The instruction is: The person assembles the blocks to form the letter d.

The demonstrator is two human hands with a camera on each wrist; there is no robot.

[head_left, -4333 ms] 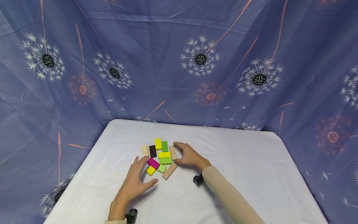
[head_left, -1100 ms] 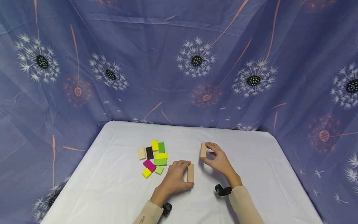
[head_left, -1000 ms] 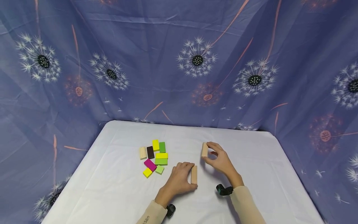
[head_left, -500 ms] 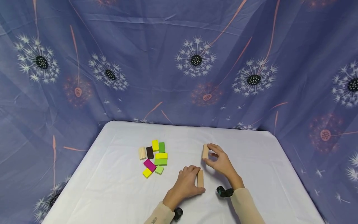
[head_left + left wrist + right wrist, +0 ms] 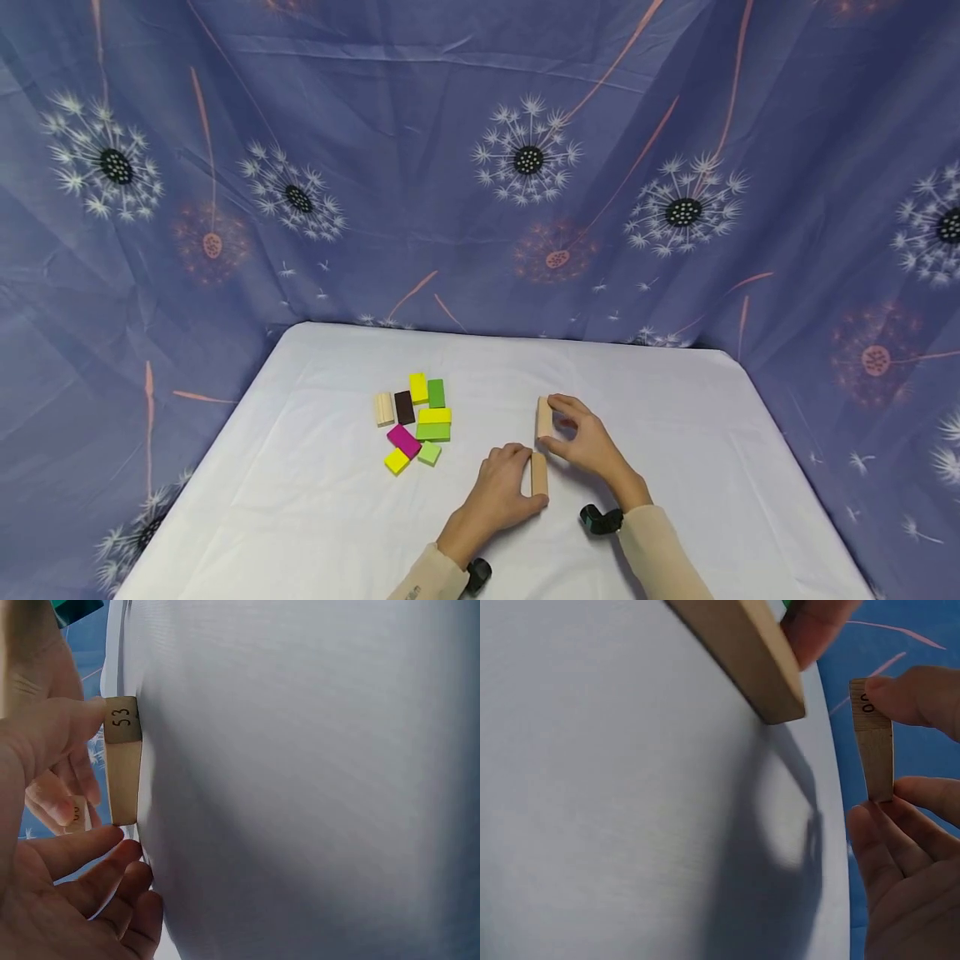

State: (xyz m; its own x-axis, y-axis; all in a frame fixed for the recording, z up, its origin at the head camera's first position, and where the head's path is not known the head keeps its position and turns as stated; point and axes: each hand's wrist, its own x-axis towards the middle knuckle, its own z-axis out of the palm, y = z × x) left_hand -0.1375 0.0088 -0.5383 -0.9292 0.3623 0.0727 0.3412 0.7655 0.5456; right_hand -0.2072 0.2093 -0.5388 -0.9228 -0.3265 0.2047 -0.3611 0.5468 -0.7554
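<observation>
My left hand (image 5: 497,492) pinches a plain wooden block (image 5: 539,476) by its two ends, thumb at the near end and fingertips at the far end. In the left wrist view that wooden block (image 5: 124,769) shows the number 53 on its end, low over the white cloth. Just beyond it, my right hand (image 5: 588,437) pinches a second plain wooden block (image 5: 544,418) between thumb and fingers. Dark printed digits, partly under the thumb, mark the end of this block (image 5: 873,742) in the right wrist view. The two blocks stand nearly in line, end toward end, in the head view.
Left of the hands lies a loose cluster: a magenta block (image 5: 404,441), a dark brown block (image 5: 404,407), a pale ridged block (image 5: 384,409), and several yellow and green ones. White cloth covers the table (image 5: 315,517); a blue dandelion-print curtain (image 5: 420,167) hangs behind.
Both hands have picked up wooden blocks from the cluster's right side and carried them right. Lately the left hand moved further right, and the right hand came slightly nearer, bringing the blocks' ends closer.
</observation>
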